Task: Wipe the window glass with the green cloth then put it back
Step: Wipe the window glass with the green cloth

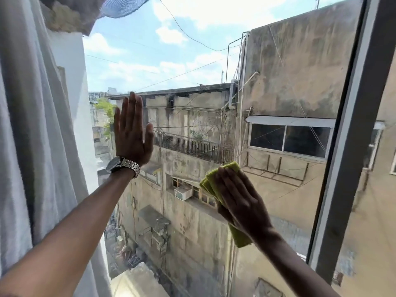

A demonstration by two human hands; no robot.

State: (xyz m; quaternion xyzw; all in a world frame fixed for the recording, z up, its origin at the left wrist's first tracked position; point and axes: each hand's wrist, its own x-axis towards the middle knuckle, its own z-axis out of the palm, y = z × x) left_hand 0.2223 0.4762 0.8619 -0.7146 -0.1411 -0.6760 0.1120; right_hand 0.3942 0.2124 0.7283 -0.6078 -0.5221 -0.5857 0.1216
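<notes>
The window glass (192,61) fills the middle of the head view, with sky and old concrete buildings behind it. My right hand (242,200) lies flat on the folded green cloth (212,179) and presses it against the lower middle of the pane. One end of the cloth sticks out above my fingers and the other end shows below my wrist. My left hand (130,133), with a metal watch at the wrist, rests flat on the glass at the left, fingers straight and pointing up, holding nothing.
A white curtain (36,136) hangs down the whole left side, close to my left arm. A dark vertical window frame (351,136) bounds the pane on the right, with another pane beyond it. A bunched fabric edge hangs at the top left.
</notes>
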